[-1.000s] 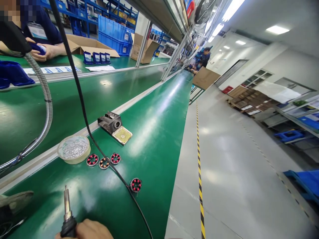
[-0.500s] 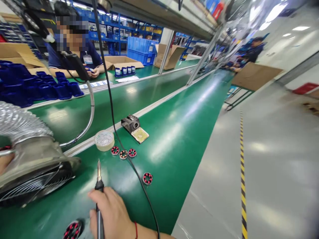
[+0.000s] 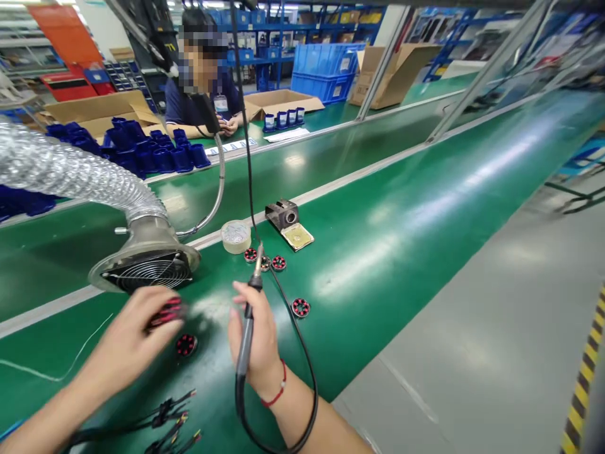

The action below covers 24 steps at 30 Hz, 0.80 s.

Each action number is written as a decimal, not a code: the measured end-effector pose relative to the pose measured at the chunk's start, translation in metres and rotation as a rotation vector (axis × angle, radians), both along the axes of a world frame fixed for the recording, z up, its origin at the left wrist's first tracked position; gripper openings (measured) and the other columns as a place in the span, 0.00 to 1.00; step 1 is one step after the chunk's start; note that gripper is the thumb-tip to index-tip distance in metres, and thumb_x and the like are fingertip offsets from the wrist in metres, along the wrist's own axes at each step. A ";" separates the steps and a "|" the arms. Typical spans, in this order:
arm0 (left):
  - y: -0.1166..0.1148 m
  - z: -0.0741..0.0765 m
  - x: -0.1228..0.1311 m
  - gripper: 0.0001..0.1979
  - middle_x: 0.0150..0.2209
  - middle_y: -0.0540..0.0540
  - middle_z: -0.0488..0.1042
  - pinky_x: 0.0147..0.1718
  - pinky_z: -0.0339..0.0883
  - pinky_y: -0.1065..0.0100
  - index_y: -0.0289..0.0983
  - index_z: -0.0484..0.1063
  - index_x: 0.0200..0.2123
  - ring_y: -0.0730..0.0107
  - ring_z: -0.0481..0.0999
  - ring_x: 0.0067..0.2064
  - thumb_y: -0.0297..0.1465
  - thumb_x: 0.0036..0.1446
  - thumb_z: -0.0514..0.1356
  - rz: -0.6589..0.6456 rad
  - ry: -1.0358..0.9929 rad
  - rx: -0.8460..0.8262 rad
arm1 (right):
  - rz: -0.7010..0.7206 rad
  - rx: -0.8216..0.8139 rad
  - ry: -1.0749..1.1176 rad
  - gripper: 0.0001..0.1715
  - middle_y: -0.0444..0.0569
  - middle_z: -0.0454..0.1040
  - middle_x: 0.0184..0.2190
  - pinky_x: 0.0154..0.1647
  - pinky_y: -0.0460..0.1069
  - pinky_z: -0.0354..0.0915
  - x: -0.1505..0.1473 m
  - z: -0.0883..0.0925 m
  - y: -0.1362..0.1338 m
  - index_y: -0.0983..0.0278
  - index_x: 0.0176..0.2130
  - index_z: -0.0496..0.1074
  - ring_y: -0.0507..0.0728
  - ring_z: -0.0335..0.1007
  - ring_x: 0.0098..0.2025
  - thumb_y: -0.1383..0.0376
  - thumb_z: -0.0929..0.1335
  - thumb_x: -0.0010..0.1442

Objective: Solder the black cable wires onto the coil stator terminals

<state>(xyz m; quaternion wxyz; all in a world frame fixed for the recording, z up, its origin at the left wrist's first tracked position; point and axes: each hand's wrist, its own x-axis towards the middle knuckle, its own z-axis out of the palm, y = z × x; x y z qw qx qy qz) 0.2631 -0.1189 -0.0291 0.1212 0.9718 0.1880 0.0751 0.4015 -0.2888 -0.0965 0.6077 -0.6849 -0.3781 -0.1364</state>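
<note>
A soldering iron [image 3: 245, 343] is gripped in my right hand [image 3: 263, 337], its tip pointing away from me and up. From its rear end a black cable loops under my wrist. My left hand [image 3: 137, 328] is closed on a motor stator [image 3: 165, 313] with red windings, blurred and partly covered by the fingers. Just right of that hand another stator [image 3: 186, 345] lies on the green bench. Beyond the iron's tip sit several more, among them a red-wound stator [image 3: 278, 263]; a separate stator [image 3: 301, 308] lies right of the cable.
A fume extractor fan [image 3: 151, 271] with a silver duct [image 3: 85, 167] stands at left. A tape roll [image 3: 236, 236] and an iron stand [image 3: 283, 214] with a yellow sponge [image 3: 299, 237] are farther back. Black wires [image 3: 165, 413] lie nearest me. Across the bench sits a person [image 3: 198, 101].
The view has swung left. My left hand has come into full view, holding a stator. My right hand with the soldering iron appears farther right and higher.
</note>
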 end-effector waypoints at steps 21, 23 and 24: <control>0.057 -0.020 -0.073 0.13 0.41 0.28 0.76 0.50 0.69 0.40 0.38 0.72 0.36 0.33 0.76 0.50 0.38 0.58 0.52 0.602 0.167 -0.011 | 0.297 -0.069 -0.154 0.17 0.48 0.82 0.36 0.40 0.50 0.79 -0.008 -0.008 -0.004 0.60 0.54 0.70 0.55 0.81 0.36 0.72 0.63 0.68; 0.072 -0.030 -0.089 0.08 0.34 0.32 0.75 0.47 0.71 0.44 0.41 0.67 0.30 0.37 0.77 0.44 0.38 0.54 0.54 0.658 0.188 -0.084 | 0.363 -0.127 -0.176 0.16 0.49 0.83 0.37 0.40 0.51 0.78 -0.013 -0.013 -0.003 0.61 0.54 0.71 0.55 0.81 0.37 0.71 0.63 0.70; 0.074 -0.034 -0.093 0.08 0.32 0.35 0.75 0.45 0.71 0.47 0.41 0.65 0.28 0.41 0.77 0.41 0.39 0.53 0.54 0.664 0.195 -0.130 | 0.392 -0.164 -0.183 0.16 0.49 0.83 0.37 0.41 0.51 0.78 -0.016 -0.016 -0.002 0.61 0.54 0.72 0.56 0.81 0.37 0.70 0.63 0.71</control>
